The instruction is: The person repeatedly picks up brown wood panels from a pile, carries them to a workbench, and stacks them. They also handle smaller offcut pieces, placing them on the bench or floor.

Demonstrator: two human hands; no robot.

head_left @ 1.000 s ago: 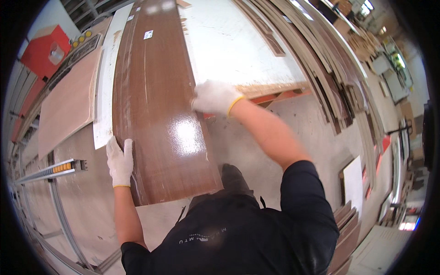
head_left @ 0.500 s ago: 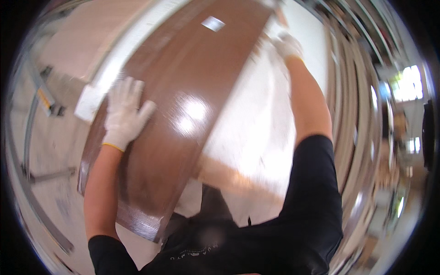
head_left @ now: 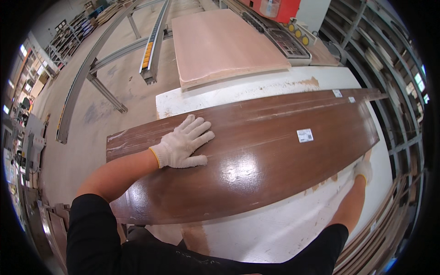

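Note:
A long, glossy brown panel (head_left: pixel 275 169) with a white label (head_left: pixel 304 135) lies across a white board (head_left: pixel 275 229). My left hand (head_left: pixel 183 144), in a white knitted glove, rests flat on the panel's left part with its fingers spread. By the panel's right end, beyond its near edge, is my right hand (head_left: pixel 363 170), also gloved, over the white board. Its fingers look closed, and a thin tan thing (head_left: pixel 368 153) shows just past them, too small and blurred to name. Two small labels (head_left: pixel 337 93) sit near the panel's far right edge.
Beyond the white board lies a pale pink board (head_left: pixel 224 46). Metal rails (head_left: pixel 153 50) on legs stand at the far left. A red machine (head_left: pixel 275 9) is at the back. Grey shelving (head_left: pixel 366 41) and several stacked long strips (head_left: pixel 380 229) line the right side.
My view has swung right, so the panel now runs crosswise instead of away from me. My left hand stays flat on the panel; my right hand remains by its far end.

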